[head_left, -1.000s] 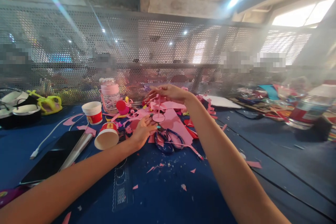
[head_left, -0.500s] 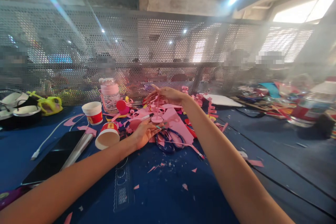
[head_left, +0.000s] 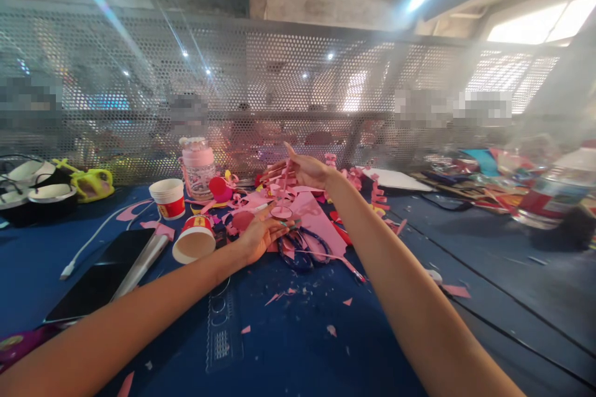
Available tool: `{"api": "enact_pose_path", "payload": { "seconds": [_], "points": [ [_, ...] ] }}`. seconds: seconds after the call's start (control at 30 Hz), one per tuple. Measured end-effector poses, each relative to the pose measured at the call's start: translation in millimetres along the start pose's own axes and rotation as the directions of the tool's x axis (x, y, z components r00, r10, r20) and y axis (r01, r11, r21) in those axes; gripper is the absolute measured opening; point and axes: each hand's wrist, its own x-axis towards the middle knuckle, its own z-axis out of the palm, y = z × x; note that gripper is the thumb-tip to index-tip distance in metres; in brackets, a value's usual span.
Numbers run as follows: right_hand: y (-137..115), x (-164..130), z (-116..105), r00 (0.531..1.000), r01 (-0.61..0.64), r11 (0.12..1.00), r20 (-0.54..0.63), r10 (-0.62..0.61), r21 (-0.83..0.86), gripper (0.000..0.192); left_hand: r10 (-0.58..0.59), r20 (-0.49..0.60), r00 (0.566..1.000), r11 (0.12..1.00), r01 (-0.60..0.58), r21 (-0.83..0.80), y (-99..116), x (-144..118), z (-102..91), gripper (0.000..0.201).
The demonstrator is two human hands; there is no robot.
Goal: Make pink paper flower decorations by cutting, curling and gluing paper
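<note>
My left hand [head_left: 261,237] has its fingers closed round the edge of a small pink round piece with a dark rim [head_left: 281,213]. A thin pink strip [head_left: 285,189] rises from that piece towards my right hand [head_left: 307,171]. The right hand is above and behind it, thumb raised and fingers stretched out to the left; no firm grip on the strip shows. Under and around both hands lie pink paper scraps [head_left: 311,214]. Just right of my left hand are dark blue scissor-like loops [head_left: 302,254] and a pink pencil [head_left: 354,270].
On the left are an upright paper cup [head_left: 167,198], a tipped paper cup [head_left: 194,240], a pink bottle [head_left: 197,167], a phone [head_left: 105,270] and a white cable [head_left: 88,242]. A clear ruler [head_left: 224,329] lies in front. A large plastic bottle [head_left: 554,189] and black cables [head_left: 512,316] are right.
My right thumb has lifted and spread from the fingers. My left hand keeps its hold on the round piece. The whole view has shifted slightly.
</note>
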Motion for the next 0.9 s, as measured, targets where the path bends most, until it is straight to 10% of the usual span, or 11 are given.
{"api": "enact_pose_path", "payload": {
  "seconds": [0.27, 0.63, 0.9],
  "points": [
    [-2.9, -3.3, 0.8, 0.991, -0.123, 0.957, 0.087, 0.103, 0.264, 0.066, -0.024, -0.030, 0.999, 1.000, 0.023, -0.011, 0.0, 2.6, 1.3, 0.058],
    [-0.1, -0.5, -7.3, 0.985, -0.095, 0.982, -0.129, 0.117, 0.166, 0.069, -0.021, -0.035, 0.999, 1.000, 0.021, -0.002, -0.9, 3.6, 0.0, 0.050],
    [18.9, 10.1, -21.7, 0.892, -0.118, 0.993, -0.443, 0.094, -0.027, 0.041, -0.024, -0.043, 0.999, 1.000, 0.025, 0.010, -0.6, 3.0, 0.4, 0.047]
  ]
}}
